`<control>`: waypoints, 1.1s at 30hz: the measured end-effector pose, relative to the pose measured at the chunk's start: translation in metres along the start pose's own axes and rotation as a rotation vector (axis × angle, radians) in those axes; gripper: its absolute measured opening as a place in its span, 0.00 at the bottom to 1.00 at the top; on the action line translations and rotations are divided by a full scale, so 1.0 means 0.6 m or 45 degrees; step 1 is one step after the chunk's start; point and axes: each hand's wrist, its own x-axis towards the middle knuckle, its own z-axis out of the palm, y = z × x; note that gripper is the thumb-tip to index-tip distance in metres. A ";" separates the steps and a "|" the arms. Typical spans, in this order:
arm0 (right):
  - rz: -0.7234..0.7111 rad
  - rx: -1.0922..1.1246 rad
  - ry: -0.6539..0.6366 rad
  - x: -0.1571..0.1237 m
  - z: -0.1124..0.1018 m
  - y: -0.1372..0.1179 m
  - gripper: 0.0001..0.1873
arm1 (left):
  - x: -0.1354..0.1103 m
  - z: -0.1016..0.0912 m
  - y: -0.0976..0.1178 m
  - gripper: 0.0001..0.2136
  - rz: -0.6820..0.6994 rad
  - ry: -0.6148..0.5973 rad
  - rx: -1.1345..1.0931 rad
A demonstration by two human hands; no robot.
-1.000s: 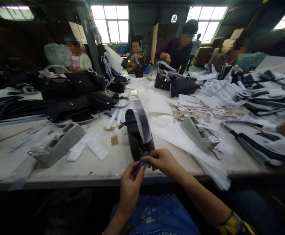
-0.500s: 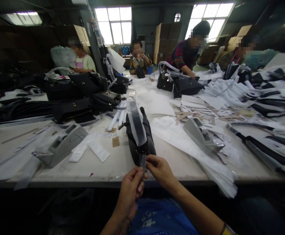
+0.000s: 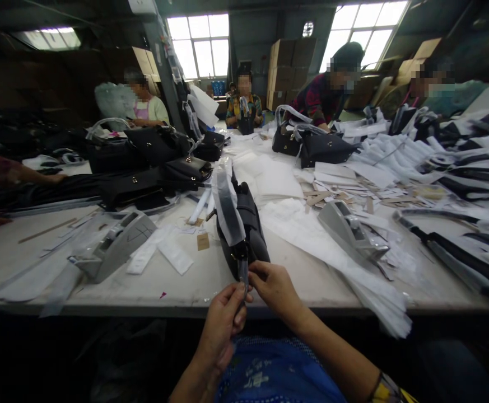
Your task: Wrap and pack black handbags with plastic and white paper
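Observation:
A black handbag [image 3: 253,221] lies on the table in front of me, its handle covered with a translucent white wrapping [image 3: 226,204]. From its near end a dark strap [image 3: 243,270] in clear film runs toward my body. My left hand [image 3: 226,313] is closed around the strap's lower part, thumb on top. Beside it, my right hand [image 3: 274,288] pinches at the strap's right edge, thumb and forefinger together. Whether those fingertips hold the film or the strap itself is too small to tell.
Grey tape dispensers stand left [image 3: 112,246] and right [image 3: 353,232]. White sheets [image 3: 336,257] overhang the table's front edge. Black bags [image 3: 137,182] are heaped at left, wrapped straps [image 3: 458,252] at right. Several co-workers are around the table; a co-worker's arm [image 3: 34,174] reaches in from the left.
Both my hands keep their grip on the strap with little motion. The handle wrapping leans slightly further left. A co-worker's arm has come further in from the left. The view has shifted slightly.

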 end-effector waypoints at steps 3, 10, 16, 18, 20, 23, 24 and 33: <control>0.066 -0.029 -0.014 0.001 0.003 -0.005 0.07 | -0.002 0.002 -0.002 0.20 -0.029 -0.025 -0.006; 0.059 0.356 -0.273 0.005 -0.018 0.005 0.09 | 0.003 0.011 -0.009 0.21 -0.024 -0.037 -0.014; 0.277 1.096 -0.742 -0.006 -0.042 0.020 0.26 | 0.007 0.016 -0.019 0.20 0.027 -0.011 -0.030; 0.333 1.280 -0.796 -0.010 -0.036 0.016 0.30 | 0.006 0.019 -0.020 0.20 0.021 -0.001 -0.008; 0.384 1.376 -0.749 -0.013 -0.021 0.009 0.25 | 0.006 0.022 -0.022 0.21 0.032 0.012 0.026; 0.412 1.164 -0.499 -0.015 0.001 0.002 0.21 | 0.009 0.026 -0.026 0.21 0.095 0.042 0.063; 0.370 1.003 -0.408 -0.017 0.003 0.002 0.22 | 0.009 0.027 -0.027 0.21 0.117 0.051 0.073; -0.282 -0.047 0.257 0.020 -0.124 -0.085 0.19 | 0.017 0.025 -0.042 0.21 0.189 0.058 0.179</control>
